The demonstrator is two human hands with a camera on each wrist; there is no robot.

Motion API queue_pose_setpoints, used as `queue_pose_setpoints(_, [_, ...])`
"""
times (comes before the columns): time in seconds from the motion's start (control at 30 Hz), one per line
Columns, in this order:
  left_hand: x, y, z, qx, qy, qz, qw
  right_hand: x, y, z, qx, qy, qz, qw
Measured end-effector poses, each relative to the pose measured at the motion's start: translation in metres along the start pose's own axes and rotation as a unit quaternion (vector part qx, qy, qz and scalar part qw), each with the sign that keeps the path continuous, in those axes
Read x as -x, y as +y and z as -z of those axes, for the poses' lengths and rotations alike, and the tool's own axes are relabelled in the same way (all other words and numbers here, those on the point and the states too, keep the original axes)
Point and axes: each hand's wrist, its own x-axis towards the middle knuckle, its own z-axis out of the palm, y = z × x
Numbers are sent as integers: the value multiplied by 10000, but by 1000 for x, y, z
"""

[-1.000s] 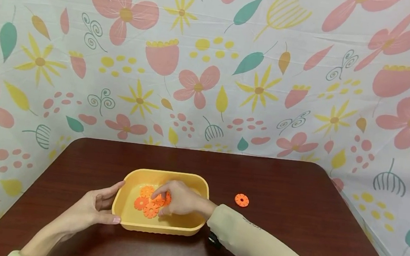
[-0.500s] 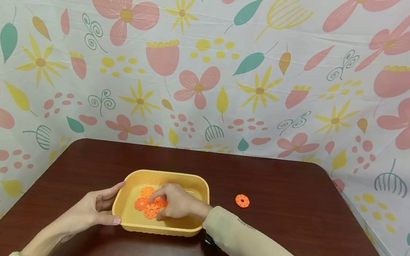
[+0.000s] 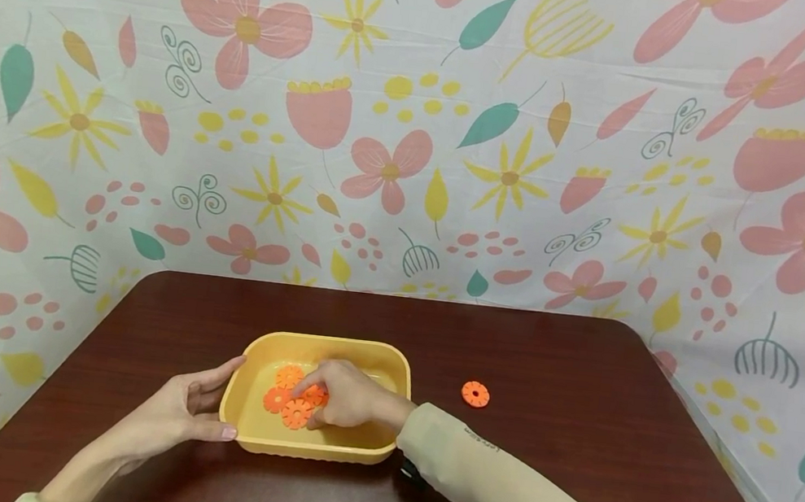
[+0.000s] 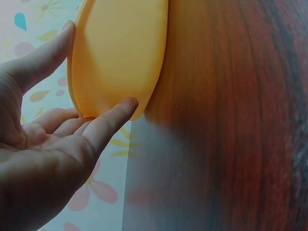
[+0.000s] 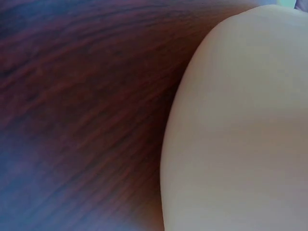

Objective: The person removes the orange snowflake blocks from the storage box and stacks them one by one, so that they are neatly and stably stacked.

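Observation:
A yellow plastic basin (image 3: 259, 424) stands on the table, holding several orange notched discs (image 3: 296, 414) in a loose cluster at its left half. My left hand (image 3: 174, 411) grips the basin's left end, thumb at one corner and forefinger at the other; the left wrist view shows this grip on the outer wall. Inside the basin, my right hand (image 3: 349, 395) reaches down over the discs with bent fingers and thumb apart. Its palm hides part of the cluster, so whether it pinches a disc is unclear. In the right wrist view, a pale sleeve (image 5: 240, 125) blocks the hand.
One orange notched disc (image 3: 475, 394) lies alone on the dark brown table (image 3: 567, 366), right of the basin. A flower-printed cloth (image 3: 416, 121) hangs behind and beside the table. Something black (image 3: 412, 473) shows under the right cuff.
My right hand has shifted slightly left and down inside the basin, covering more of the discs' right side, then stayed still. The left hand keeps its grip.

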Motion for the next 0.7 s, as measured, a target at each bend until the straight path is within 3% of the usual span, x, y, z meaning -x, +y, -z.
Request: queue_pose_setpoints(0.7, [0, 0, 0, 22, 11, 17, 10000, 4, -1, 4, -78, 16, -105, 9999])
